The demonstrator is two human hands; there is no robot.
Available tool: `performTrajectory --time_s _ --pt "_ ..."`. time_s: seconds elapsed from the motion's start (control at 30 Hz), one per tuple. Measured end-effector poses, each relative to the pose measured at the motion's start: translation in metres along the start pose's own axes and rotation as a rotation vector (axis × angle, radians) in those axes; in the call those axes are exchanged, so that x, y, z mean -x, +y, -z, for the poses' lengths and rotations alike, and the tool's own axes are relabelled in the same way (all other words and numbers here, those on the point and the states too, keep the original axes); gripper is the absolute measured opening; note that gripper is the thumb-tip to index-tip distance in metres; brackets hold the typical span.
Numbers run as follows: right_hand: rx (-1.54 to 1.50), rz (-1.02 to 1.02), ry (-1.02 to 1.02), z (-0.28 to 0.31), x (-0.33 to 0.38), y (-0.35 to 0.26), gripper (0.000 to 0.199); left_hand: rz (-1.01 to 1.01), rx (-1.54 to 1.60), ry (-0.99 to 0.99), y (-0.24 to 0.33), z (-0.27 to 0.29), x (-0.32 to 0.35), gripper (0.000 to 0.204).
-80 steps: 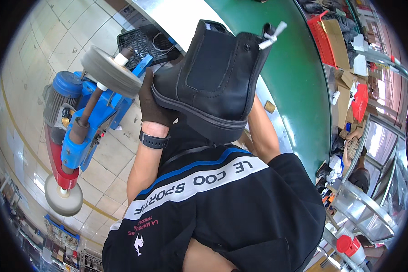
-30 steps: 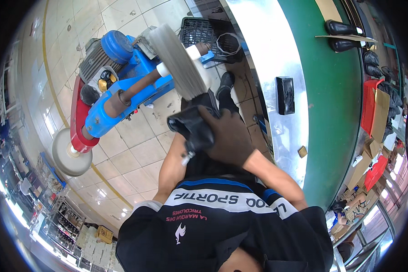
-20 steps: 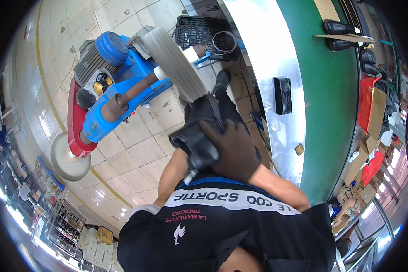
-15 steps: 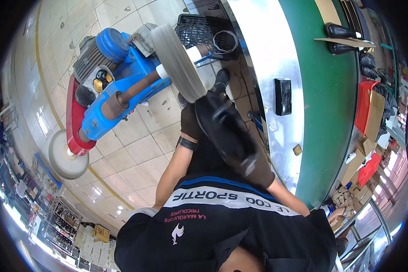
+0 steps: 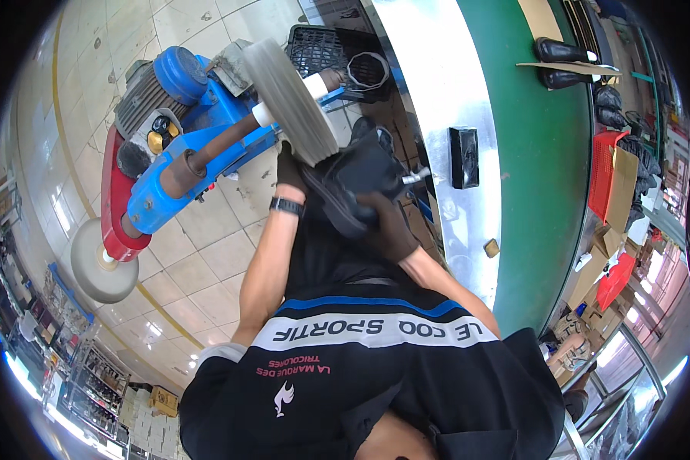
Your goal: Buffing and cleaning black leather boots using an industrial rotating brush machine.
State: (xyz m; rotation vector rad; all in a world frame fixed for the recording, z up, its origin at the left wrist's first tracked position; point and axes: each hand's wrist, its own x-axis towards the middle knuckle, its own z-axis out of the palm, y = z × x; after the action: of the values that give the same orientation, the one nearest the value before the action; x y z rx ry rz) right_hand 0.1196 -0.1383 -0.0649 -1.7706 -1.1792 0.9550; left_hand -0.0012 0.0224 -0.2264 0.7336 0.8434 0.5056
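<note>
A black boot (image 5: 363, 169) is held between my hands, with its sole side towards the left and its upper part towards the right. A pale tag or strap end (image 5: 415, 176) sticks out at its right side. My right hand (image 5: 391, 230), in a dark brown glove, is closed on the boot's near end. My left hand (image 5: 290, 170), gloved alike, is at the boot's left side; its fingers are mostly hidden behind the boot and the wheel. The pale buffing wheel (image 5: 291, 100), blurred as if spinning, meets the boot's far left edge.
The blue grinding machine (image 5: 161, 203) stands on the left, with a second, rounded wheel (image 5: 103, 261) at its near end. A green worktop (image 5: 537, 192) with a metal edge runs along the right, bearing a black block (image 5: 463, 157). A black crate (image 5: 314, 50) stands beyond the wheel.
The boot has turned from a blurred diagonal position, and its side now shows. My right hand has moved up and left with it. The wheel stays at the boot's far edge.
</note>
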Motion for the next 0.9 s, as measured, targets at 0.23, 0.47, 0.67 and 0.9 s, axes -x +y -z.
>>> performTrajectory --time_s 0.23,0.47,0.67,0.9 --pt "0.174 -0.228 -0.159 0.046 -0.013 -0.106 0.070 0.384 0.777 -0.101 0.006 -0.023 0.044 0.055" --pt "0.685 -0.068 -0.281 0.009 -0.064 -0.085 0.056 0.068 1.051 -0.547 0.007 -0.055 0.056 0.046" --pt "0.688 -0.075 -0.346 0.034 -0.027 -0.130 0.058 0.235 0.633 -0.285 -0.028 -0.040 0.058 0.052" --pt "-0.300 -0.483 0.065 0.045 0.025 -0.084 0.059 0.363 0.921 -0.272 0.073 -0.084 0.072 0.048"
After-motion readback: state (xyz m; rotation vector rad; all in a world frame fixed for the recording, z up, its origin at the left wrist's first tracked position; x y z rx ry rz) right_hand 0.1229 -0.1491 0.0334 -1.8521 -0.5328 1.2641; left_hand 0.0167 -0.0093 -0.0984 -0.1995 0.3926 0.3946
